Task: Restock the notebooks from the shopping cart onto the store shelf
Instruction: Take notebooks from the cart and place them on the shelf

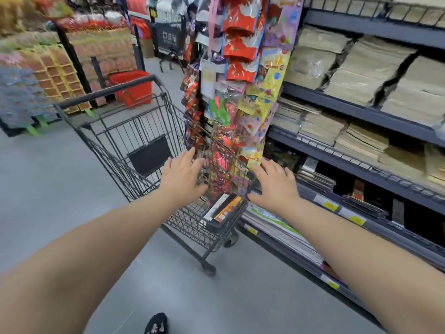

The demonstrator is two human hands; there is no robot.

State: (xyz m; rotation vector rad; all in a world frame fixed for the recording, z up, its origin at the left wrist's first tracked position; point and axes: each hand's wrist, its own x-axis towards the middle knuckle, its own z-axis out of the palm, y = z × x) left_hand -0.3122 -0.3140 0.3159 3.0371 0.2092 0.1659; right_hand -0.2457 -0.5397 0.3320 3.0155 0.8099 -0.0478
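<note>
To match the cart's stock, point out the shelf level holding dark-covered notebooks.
The shelf level with yellow price tags, beside the right hand; levels above hold tan stacks.

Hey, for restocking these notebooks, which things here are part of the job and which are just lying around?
Part of the job: shopping cart; notebooks lying in its bottom; store shelf; left hand and right hand, both spread and holding nothing.

Just around: red basket on the floor; hanging toy packs; yellow crates across the aisle.
</note>
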